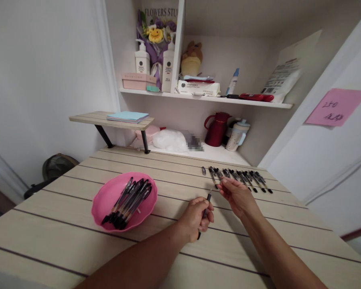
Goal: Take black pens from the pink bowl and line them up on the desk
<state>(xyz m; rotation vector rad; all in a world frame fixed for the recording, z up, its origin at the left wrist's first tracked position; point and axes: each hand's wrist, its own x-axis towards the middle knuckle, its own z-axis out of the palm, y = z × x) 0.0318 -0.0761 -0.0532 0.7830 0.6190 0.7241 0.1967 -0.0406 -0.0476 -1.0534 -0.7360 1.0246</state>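
Observation:
My left hand (pixel 198 216) is wrapped around a dark pen (pixel 209 197), its bare tip pointing up and away. Just to the right, the fingers of my right hand (pixel 236 196) are pinched together; whatever they hold is too small or hidden to name. Beyond that hand lies a row of several black pens (pixel 260 181), side by side on the table, partly covered by my fingers. A loose pen cap (pixel 203 171) rests at the row's left end. More capped pens (pixel 129 202) lie heaped in a pink scalloped bowl (pixel 98 206), left of my left hand.
The slatted wooden table (pixel 78 241) carries a small raised shelf (pixel 90 117) with coloured paper (pixel 128 117) at its back left. Behind stand a red thermos jug (pixel 217 129), a pale tumbler (pixel 237 136) and a white plastic bag (pixel 170 140). A cabinet shelf (pixel 246 102) hangs above.

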